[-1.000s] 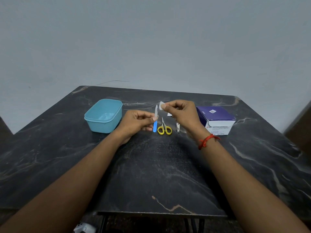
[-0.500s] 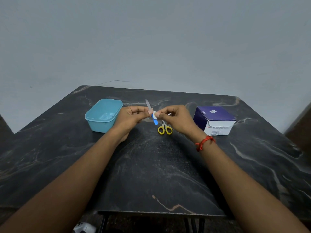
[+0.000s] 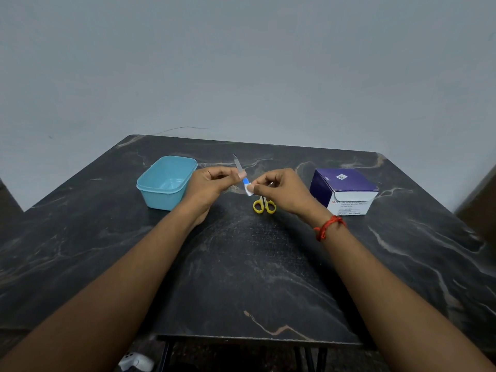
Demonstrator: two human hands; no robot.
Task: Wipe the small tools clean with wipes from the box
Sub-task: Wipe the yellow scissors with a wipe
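Mid-frame, the left hand (image 3: 212, 183) pinches a nail file (image 3: 239, 167) while the right hand (image 3: 281, 190) pinches a wipe (image 3: 249, 188) around its blue end. The yellow scissors (image 3: 264, 206) below them seem yet to be wiped.

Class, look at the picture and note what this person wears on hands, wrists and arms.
The left hand and right hand are bare, with no gloves, and no rings show. No sleeve reaches into view on either arm. The only thing worn is a red thread band, knotted, round the right wrist. The left wrist carries nothing.
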